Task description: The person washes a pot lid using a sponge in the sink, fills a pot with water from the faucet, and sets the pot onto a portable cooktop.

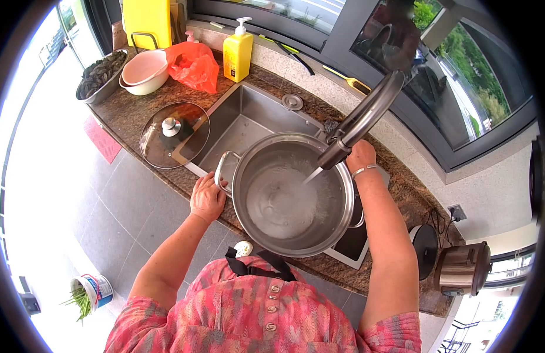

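Note:
A large steel pot (293,253) rests over the sink (243,97), with water in its bottom. A stream runs into it from the faucet (372,112). My left hand (207,198) is closed at the lower end of the pot's left handle (221,170). My right hand (361,155) is beside the faucet, at the pot's far right side; its fingers are mostly hidden behind the spout, so what they touch does not show. Left of the pot, a glass lid (158,147) with a metal knob lies across the sink's edge.
Along the back stand a yellow pump bottle (238,54), a red plastic bag (193,65), stacked bowls (144,73) and a metal basin (102,82) of dark contents. A cooker (460,269) is at right. A bucket (98,290) with green stalks stands on the floor.

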The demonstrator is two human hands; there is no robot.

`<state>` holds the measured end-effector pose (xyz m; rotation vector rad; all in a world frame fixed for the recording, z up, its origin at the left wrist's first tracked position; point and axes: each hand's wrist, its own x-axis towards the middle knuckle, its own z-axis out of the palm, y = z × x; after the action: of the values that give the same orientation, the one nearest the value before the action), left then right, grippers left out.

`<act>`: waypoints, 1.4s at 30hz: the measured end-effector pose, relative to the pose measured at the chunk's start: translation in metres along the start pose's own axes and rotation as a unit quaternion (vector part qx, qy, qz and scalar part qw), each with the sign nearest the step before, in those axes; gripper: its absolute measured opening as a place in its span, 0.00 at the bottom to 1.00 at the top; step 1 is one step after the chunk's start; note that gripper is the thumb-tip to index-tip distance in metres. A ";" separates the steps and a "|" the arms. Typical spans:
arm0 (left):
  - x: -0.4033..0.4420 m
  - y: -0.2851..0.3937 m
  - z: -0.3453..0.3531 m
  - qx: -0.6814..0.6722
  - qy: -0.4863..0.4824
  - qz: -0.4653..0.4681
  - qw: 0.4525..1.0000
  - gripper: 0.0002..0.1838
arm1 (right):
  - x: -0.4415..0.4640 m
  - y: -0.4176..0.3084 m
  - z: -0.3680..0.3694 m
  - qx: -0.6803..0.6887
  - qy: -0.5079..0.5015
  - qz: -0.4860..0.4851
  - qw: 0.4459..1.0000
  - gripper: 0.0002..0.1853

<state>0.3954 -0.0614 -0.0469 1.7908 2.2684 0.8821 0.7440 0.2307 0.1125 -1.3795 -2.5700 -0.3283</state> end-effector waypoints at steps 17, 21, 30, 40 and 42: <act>0.000 0.001 -0.001 0.006 -0.006 -0.003 1.000 0.13 | 0.002 -0.003 0.000 -0.007 -0.022 0.017 1.000 0.08; 0.000 0.003 -0.003 0.003 -0.001 -0.001 1.000 0.13 | 0.000 -0.007 -0.007 -0.020 -0.018 0.016 1.000 0.08; 0.000 0.003 -0.004 0.004 -0.004 -0.002 1.000 0.13 | -0.001 -0.007 -0.008 -0.013 -0.023 0.019 0.999 0.08; 0.000 0.002 -0.003 -0.001 -0.009 -0.005 1.000 0.14 | -0.001 -0.005 -0.003 -0.012 -0.025 0.020 0.999 0.09; 0.000 0.002 -0.003 0.001 -0.008 -0.005 1.000 0.14 | -0.001 -0.004 -0.002 -0.009 -0.023 0.021 0.999 0.09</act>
<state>0.3961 -0.0619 -0.0431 1.7794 2.2668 0.8614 0.7413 0.2271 0.1138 -1.4610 -2.5778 -0.3162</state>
